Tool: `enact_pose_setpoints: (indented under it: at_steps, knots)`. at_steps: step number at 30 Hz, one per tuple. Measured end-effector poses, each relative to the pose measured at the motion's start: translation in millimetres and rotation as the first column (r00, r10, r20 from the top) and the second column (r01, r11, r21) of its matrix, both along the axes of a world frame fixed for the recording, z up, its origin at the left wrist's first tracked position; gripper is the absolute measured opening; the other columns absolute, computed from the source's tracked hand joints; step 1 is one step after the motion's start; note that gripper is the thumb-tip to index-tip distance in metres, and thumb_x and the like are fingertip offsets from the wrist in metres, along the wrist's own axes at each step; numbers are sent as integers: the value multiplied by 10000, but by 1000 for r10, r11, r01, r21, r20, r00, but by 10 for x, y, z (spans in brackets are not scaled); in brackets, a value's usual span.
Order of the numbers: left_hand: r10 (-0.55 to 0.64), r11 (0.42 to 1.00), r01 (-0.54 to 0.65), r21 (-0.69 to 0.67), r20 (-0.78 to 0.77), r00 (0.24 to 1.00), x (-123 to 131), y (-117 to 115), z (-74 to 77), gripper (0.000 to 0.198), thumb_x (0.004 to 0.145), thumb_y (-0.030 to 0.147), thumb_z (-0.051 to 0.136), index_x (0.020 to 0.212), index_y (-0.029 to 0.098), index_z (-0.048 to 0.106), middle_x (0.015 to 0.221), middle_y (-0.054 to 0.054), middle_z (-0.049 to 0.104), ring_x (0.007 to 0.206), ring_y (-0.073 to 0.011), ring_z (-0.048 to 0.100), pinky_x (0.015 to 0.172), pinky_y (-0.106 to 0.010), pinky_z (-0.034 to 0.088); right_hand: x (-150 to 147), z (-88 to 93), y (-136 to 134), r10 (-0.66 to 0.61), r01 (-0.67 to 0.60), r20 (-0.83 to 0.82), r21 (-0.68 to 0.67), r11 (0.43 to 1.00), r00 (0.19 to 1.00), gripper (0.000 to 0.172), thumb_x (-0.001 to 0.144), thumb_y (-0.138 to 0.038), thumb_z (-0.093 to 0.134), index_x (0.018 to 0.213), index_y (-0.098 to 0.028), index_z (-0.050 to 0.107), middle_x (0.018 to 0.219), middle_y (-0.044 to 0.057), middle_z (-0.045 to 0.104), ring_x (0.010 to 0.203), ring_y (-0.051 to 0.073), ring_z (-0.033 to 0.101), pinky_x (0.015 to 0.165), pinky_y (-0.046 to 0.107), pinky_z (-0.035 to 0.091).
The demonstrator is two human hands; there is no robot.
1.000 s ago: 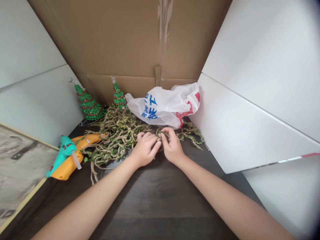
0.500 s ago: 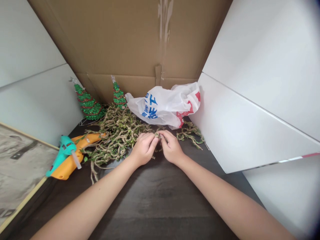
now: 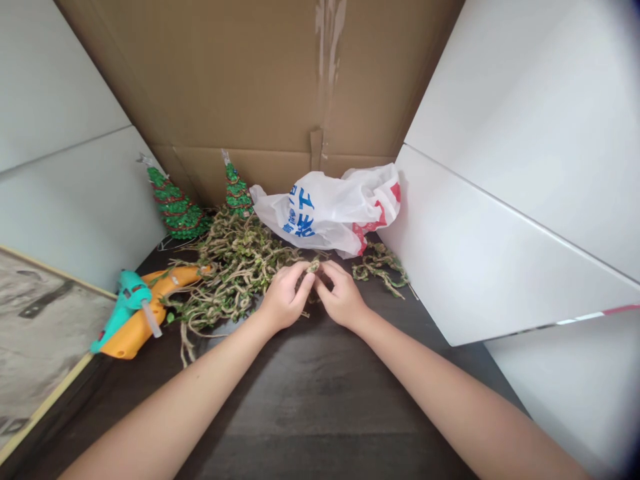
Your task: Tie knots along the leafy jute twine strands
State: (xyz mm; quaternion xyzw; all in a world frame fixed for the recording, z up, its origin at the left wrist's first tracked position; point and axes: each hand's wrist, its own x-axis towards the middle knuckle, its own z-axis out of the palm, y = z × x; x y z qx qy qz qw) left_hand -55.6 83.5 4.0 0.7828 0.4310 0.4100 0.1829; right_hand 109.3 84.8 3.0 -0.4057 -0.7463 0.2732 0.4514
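My left hand (image 3: 285,298) and my right hand (image 3: 341,297) meet at the fingertips, pinching a small knot of a twine-like vine strand (image 3: 313,267) between them. Behind and to the left of my left hand lies a tangled heap of green-leaved vine garland (image 3: 235,263). A shorter length of the same vine (image 3: 380,268) lies to the right of my right hand. A white plastic bag (image 3: 325,210) with blue and red print sits just beyond my hands. Two small green glittery cone trees (image 3: 175,207) (image 3: 237,193) stand behind the heap.
A teal and orange hot glue gun (image 3: 127,313) lies at the left, touching the vine heap's edge. Corrugated cardboard (image 3: 215,73) forms the back wall, white panels (image 3: 500,247) stand at the right, and a framed picture (image 3: 43,333) leans at the left on the dark wooden table (image 3: 320,400).
My fingers have closed in from spread over the vine onto a small knot of strand, which now shows between the fingertips. The heap, bag and trees have stayed in place.
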Motion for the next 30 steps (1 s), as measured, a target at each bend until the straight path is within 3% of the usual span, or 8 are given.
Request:
enact_pose_setpoints:
  at_steps: [8,13,18,26,30]
  knots:
    - [20,999,-18,48,-25,1000,11,-1,-31,250,992,330,517,1171,190,624,1152,-94,719,1075,-239,668,967,-388,500,-3,-6,17,-58,58,-14,1,998,998,73,912,-178,532,888,-206,594,851,21,582,794,178,557,740,315,472]
    - [38,999,-36,23,-65,997,11,16,-12,178,1000,312,466,1059,194,586,980,-76,691,904,-214,648,838,-357,505,-5,-2,17,-44,44,-11,-16,999,999,124,916,-165,457,840,-212,544,871,34,583,845,193,562,791,336,464]
    - [68,997,-61,44,-207,976,15,44,3,224,1015,301,383,871,205,525,837,-56,588,807,-213,559,751,-350,459,24,-21,11,-12,11,-25,-31,999,1000,218,916,-159,374,717,-231,428,739,10,529,715,178,519,680,313,441]
    - [13,997,4,71,-237,971,7,10,47,317,1045,353,318,815,205,481,802,-50,559,784,-210,517,734,-352,436,12,23,-36,-48,47,-17,-36,998,999,280,1003,-335,400,742,-235,409,690,-14,501,644,156,483,635,301,400]
    - [73,996,-57,72,-244,967,13,37,4,264,1036,351,361,908,198,534,847,-60,602,823,-219,552,775,-366,458,17,-15,-14,-136,125,-133,-87,988,982,338,1012,-391,411,715,-231,431,634,-24,499,606,147,491,627,295,421]
